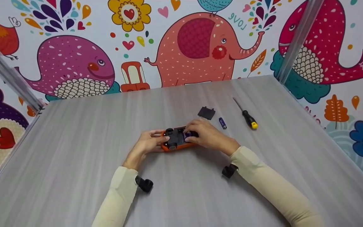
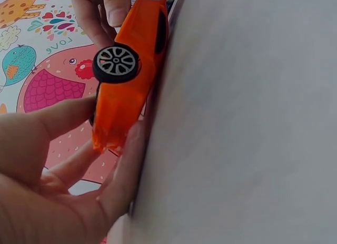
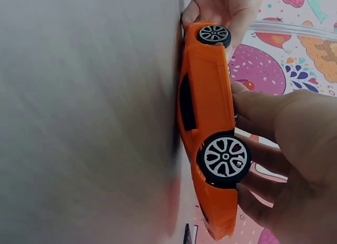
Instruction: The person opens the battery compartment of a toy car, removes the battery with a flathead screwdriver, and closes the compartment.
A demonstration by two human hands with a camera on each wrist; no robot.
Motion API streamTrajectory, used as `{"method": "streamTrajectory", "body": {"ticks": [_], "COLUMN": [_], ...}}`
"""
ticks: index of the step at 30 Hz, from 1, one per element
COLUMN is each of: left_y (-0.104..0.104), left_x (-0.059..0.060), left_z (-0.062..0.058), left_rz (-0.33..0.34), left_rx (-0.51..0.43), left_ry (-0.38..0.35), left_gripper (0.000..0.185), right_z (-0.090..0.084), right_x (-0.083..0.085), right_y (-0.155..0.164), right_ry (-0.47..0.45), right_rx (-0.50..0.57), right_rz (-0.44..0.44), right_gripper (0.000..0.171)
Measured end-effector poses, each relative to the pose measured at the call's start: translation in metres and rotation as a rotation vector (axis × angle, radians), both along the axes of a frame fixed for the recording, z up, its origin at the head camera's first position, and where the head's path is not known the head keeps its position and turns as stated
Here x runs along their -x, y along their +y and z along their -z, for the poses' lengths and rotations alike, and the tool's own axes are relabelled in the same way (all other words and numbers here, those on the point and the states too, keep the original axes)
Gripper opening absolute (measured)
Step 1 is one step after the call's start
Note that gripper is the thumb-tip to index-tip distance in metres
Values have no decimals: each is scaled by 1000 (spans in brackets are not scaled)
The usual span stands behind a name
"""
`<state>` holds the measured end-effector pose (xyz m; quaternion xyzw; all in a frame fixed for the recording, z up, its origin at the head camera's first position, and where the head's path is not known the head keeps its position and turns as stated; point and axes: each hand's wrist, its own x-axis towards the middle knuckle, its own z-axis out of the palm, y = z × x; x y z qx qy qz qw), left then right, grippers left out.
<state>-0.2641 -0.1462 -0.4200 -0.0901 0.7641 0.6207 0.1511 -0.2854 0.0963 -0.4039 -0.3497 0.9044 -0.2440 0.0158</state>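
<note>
A grey wood-grain table (image 1: 74,151) spans the scene, backed by a wall of bright cartoon animals (image 1: 197,47). Near the middle of the table lies an orange plastic toy car (image 1: 177,140), turned upside down on its roof with its black underside and wheels facing up. The left hand (image 1: 146,143) grips the car's left end, thumb and fingers curled round the body. The right hand (image 1: 205,134) rests on top of the right end, fingertips bent and pressing at the underside. To the far right lie a black-handled screwdriver with a yellow end (image 1: 246,115), a small black plastic cover (image 1: 206,113) and a small purple battery (image 1: 222,123).
</note>
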Motion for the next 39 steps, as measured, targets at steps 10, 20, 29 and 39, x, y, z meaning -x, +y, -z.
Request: {"method": "streamTrajectory", "body": {"ticks": [10, 20, 29, 39], "left_y": [1, 2, 4, 3], "left_x": [1, -1, 0, 3], "left_z": [1, 4, 0, 1], "left_rz": [-21, -34, -44, -46], "left_rx": [-14, -12, -18, -13], "left_ry": [4, 28, 23, 13], "left_gripper": [48, 46, 46, 47], "right_z": [6, 3, -9, -13], "right_x": [-5, -6, -5, -4], "right_y": [-1, -8, -13, -9], "right_ry": [143, 192, 133, 95], "right_rx": [-57, -100, -159, -143], "right_rz": [-53, -82, -78, -116], "right_gripper": [30, 25, 26, 42]}}
